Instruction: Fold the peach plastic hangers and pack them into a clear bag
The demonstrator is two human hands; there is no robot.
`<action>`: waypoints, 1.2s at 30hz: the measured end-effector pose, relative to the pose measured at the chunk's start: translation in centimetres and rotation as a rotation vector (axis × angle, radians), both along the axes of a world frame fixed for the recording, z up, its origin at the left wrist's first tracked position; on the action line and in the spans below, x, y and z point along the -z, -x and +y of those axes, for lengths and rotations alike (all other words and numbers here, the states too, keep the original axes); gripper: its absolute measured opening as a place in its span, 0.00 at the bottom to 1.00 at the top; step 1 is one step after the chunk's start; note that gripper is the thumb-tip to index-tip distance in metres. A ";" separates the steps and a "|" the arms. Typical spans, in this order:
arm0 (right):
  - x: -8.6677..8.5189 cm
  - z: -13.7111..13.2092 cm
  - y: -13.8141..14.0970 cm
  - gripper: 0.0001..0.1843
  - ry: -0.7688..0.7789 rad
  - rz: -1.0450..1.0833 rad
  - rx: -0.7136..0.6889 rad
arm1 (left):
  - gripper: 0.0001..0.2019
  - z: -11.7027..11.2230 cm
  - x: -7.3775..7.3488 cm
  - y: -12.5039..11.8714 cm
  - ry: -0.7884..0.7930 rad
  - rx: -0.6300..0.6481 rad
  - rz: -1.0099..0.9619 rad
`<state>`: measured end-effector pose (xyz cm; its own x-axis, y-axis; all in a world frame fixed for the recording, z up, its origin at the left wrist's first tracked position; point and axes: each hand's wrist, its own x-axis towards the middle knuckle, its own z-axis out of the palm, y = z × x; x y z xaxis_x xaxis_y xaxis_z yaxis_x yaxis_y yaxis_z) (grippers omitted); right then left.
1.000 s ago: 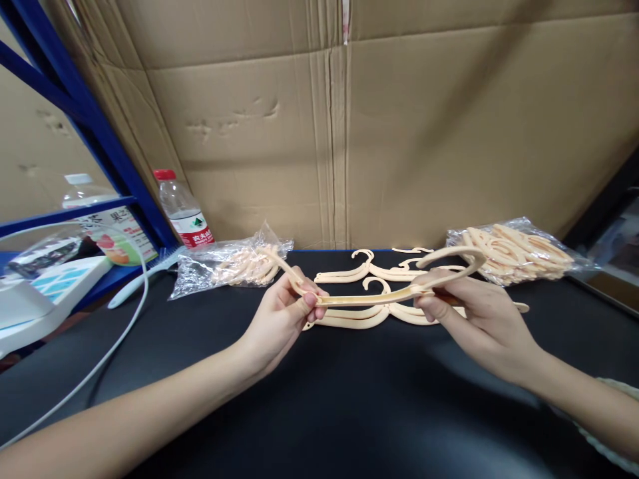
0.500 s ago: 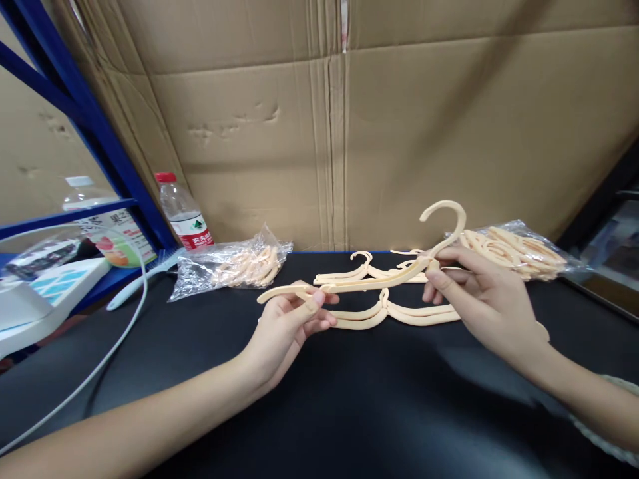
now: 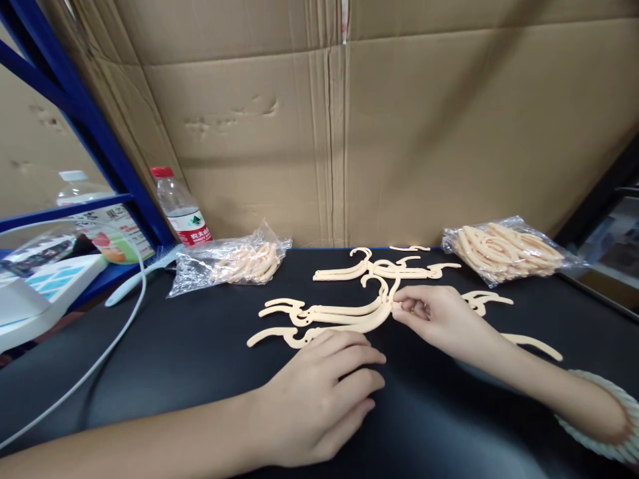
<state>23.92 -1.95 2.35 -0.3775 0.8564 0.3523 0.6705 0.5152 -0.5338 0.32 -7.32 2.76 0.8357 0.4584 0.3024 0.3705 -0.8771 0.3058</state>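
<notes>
A cream folding hanger (image 3: pixel 367 324) lies on the black table, nearest me. My right hand (image 3: pixel 439 319) pinches it at its middle, by the base of the hook, and covers part of its right arm. My left hand (image 3: pixel 324 392) is open, palm down, with fingers apart, just in front of that hanger's left arm; whether it touches the hanger I cannot tell. Directly behind lies a second cream hanger (image 3: pixel 339 311), its right side partly hidden by my right hand. Farther back is another group of cream hanger parts (image 3: pixel 344 273).
Clear plastic bags of cream pieces lie back left (image 3: pixel 244 263) and back right (image 3: pixel 509 249). A red-capped water bottle (image 3: pixel 182 213), a light-blue brush (image 3: pixel 134 283) and a white cable (image 3: pixel 117 346) are on the left. A cardboard wall (image 3: pixel 249 153) closes the back.
The hanger held up between both hands has come down onto the table in front of the other one. My left hand has let go of it and moved nearer and rightward.
</notes>
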 end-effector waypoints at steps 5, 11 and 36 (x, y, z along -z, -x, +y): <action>0.5 0.2 -0.2 0.08 -0.044 -0.172 0.016 | 0.23 0.1 0.6 -0.1 0.025 -0.092 0.080; 0.5 0.4 -0.3 0.05 -0.008 -0.221 0.048 | 0.25 0.2 0.8 0.0 0.087 -0.111 0.080; 1.4 1.8 -0.8 0.06 -0.061 -0.201 0.037 | 0.25 1.4 1.2 0.3 0.189 -0.126 0.050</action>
<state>24.70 -0.20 0.96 -0.4138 0.8504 0.3249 0.7795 0.5153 -0.3561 -0.01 -5.89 1.60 0.7800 0.6048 0.1605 0.4925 -0.7516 0.4388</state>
